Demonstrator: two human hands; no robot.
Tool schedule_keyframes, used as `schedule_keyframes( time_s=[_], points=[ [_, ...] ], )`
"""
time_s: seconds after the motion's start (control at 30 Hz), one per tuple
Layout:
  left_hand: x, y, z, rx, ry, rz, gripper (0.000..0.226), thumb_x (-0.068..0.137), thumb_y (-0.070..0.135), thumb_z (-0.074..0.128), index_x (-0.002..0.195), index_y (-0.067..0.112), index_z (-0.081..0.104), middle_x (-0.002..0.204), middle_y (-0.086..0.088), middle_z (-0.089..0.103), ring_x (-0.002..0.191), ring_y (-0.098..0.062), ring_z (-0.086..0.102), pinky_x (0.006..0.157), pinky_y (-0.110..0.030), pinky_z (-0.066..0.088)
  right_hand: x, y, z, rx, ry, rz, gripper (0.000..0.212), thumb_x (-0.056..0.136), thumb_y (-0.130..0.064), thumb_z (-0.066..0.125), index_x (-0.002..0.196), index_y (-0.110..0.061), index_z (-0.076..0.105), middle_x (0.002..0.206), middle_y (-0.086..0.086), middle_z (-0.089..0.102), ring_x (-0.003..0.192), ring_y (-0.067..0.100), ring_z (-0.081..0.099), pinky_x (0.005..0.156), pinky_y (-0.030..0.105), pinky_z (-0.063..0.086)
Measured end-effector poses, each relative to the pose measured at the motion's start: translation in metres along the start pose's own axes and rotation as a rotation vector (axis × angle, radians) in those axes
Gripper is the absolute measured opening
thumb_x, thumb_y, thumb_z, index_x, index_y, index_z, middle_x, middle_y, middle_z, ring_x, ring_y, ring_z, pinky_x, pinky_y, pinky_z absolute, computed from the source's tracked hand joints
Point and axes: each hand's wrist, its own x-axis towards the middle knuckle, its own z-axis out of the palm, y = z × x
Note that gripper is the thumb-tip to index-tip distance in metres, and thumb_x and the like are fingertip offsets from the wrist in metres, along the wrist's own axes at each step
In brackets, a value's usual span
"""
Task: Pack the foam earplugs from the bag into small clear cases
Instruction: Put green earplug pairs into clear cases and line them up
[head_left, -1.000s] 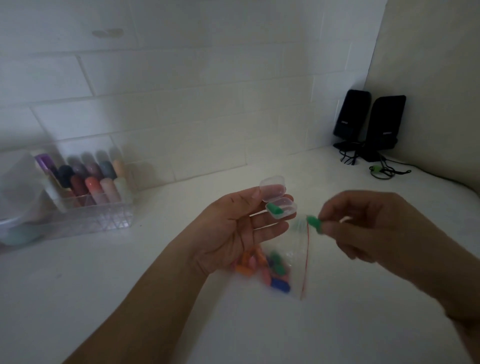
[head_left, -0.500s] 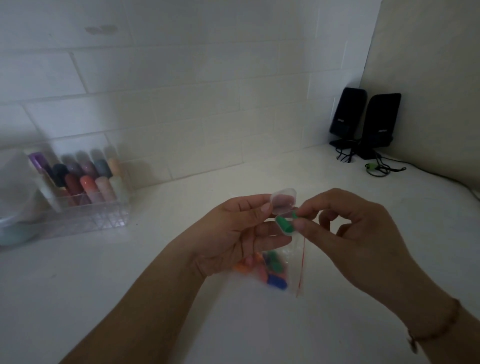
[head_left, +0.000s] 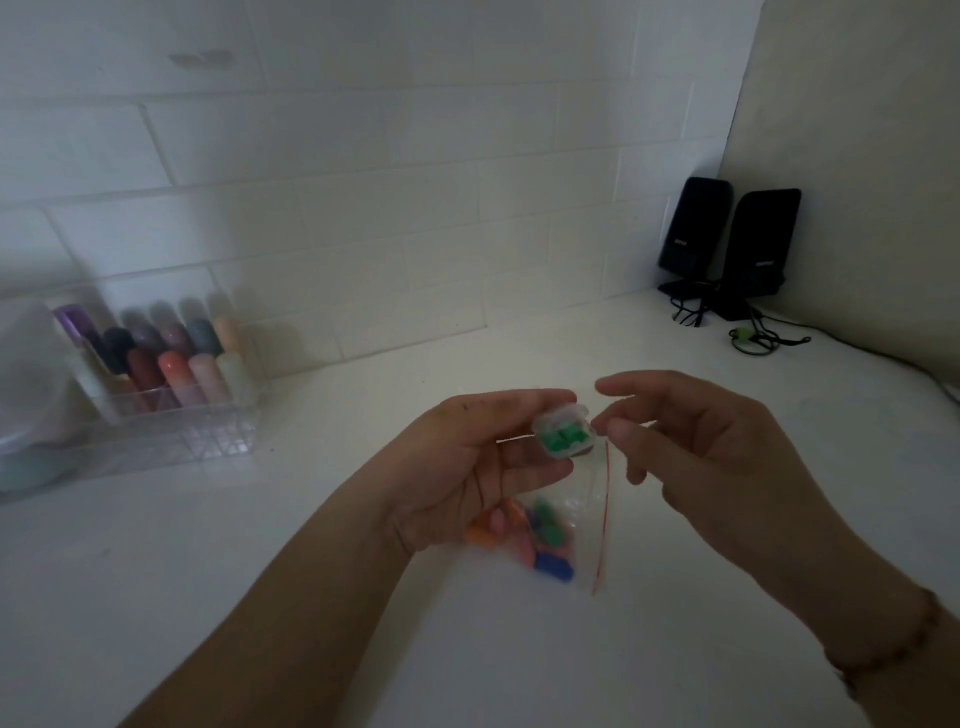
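Left of the small clear case (head_left: 563, 432), the left hand (head_left: 483, 467) pinches it between thumb and fingers and also holds the bag (head_left: 550, 540) of earplugs hanging just below. Two green earplugs (head_left: 566, 439) sit inside the case. Right of it, the right hand (head_left: 706, 457) hovers, fingers loosely apart, holding nothing.

earplugs (head_left: 566, 439) in case (head_left: 563, 430), bag (head_left: 561, 525) seemingly below
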Motion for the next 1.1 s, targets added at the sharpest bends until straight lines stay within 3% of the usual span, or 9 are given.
schedule_keyframes(
  time_s=[0.07,0.13,0.27,0.33,0.47,0.6,0.7,0.9,1.1],
  points=[
    [0.000,-0.002,0.002,0.210,0.080,0.069,0.027,0.084,0.016,0.065,0.110,0.018,0.073,0.110,-0.011,0.072,0.085,-0.016,0.073,0.061,-0.036,0.054,0.000,0.000,0.001,0.038,0.015,0.059,0.018,0.087,-0.026,0.061,0.103,-0.031,0.066,0.081,-0.005,0.072,0.053,0.006,0.057,0.044,0.009,0.038],
    [0.000,-0.006,0.005,0.459,0.159,0.224,0.029,0.087,0.007,0.067,0.112,0.021,0.071,0.105,-0.005,0.074,0.093,-0.018,0.072,0.077,-0.054,0.053,0.000,0.000,0.002,0.020,-0.002,0.096,0.016,0.088,-0.033,0.059,0.102,-0.031,0.066,0.076,-0.007,0.072,0.052,0.008,0.058,0.043,0.011,0.038],
    [-0.001,-0.010,0.017,0.601,0.102,0.418,0.051,0.082,-0.010,0.066,0.124,0.017,0.061,0.109,-0.002,0.071,0.095,-0.021,0.071,0.079,-0.035,0.058,0.000,0.003,0.000,-0.021,-0.063,0.092,0.013,0.086,-0.030,0.065,0.099,-0.029,0.066,0.060,-0.002,0.067,0.043,0.004,0.052,0.045,0.012,0.038],
    [-0.002,-0.010,0.018,0.603,0.081,0.442,0.060,0.080,-0.012,0.068,0.129,0.022,0.057,0.111,-0.001,0.071,0.094,-0.023,0.071,0.080,-0.038,0.059,0.000,0.002,-0.002,-0.048,-0.097,0.073,0.018,0.086,-0.026,0.066,0.103,-0.030,0.065,0.060,-0.002,0.067,0.044,0.003,0.053,0.047,0.012,0.039],
    [0.001,-0.016,0.020,0.623,0.161,0.558,0.051,0.082,0.003,0.072,0.126,0.024,0.056,0.111,0.001,0.070,0.090,-0.020,0.072,0.080,-0.036,0.058,0.003,0.001,-0.008,-0.031,-0.115,0.018,0.023,0.088,-0.020,0.063,0.108,-0.030,0.062,0.060,0.002,0.066,0.047,0.004,0.053,0.051,0.015,0.042],
    [0.006,-0.025,0.013,0.959,0.372,0.868,0.029,0.083,0.034,0.067,0.110,0.023,0.066,0.103,0.012,0.069,0.097,-0.009,0.066,0.088,-0.026,0.052,0.018,0.013,-0.035,0.114,0.099,0.113,0.012,0.091,-0.017,0.060,0.098,-0.022,0.069,0.063,0.006,0.067,0.051,0.011,0.053,0.046,0.020,0.042],
    [0.008,-0.026,0.012,1.167,0.483,0.993,0.019,0.086,0.033,0.062,0.101,0.025,0.069,0.102,0.018,0.067,0.100,0.001,0.061,0.090,-0.018,0.046,0.027,0.043,-0.047,-0.370,0.195,0.129,0.009,0.092,-0.029,0.060,0.096,-0.027,0.068,0.064,-0.008,0.066,0.052,0.005,0.054,0.050,0.016,0.038],
    [0.030,-0.006,0.031,1.366,0.382,0.688,0.018,0.087,0.030,0.061,0.104,0.030,0.068,0.100,0.017,0.068,0.096,-0.001,0.060,0.085,-0.021,0.046,0.028,0.075,-0.025,-0.650,0.115,0.224,0.013,0.092,-0.040,0.056,0.100,-0.035,0.065,0.084,-0.007,0.066,0.085,0.016,0.062,0.077,0.031,0.051],
    [0.075,0.020,0.034,1.629,0.160,0.254,0.030,0.089,0.010,0.058,0.115,0.024,0.066,0.111,0.007,0.067,0.087,-0.007,0.058,0.083,-0.019,0.044,0.029,0.081,-0.012,-0.782,0.068,0.184,0.027,0.094,-0.047,0.045,0.109,-0.034,0.063,0.101,-0.005,0.067,0.093,0.018,0.062,0.079,0.031,0.051]
  ],
)
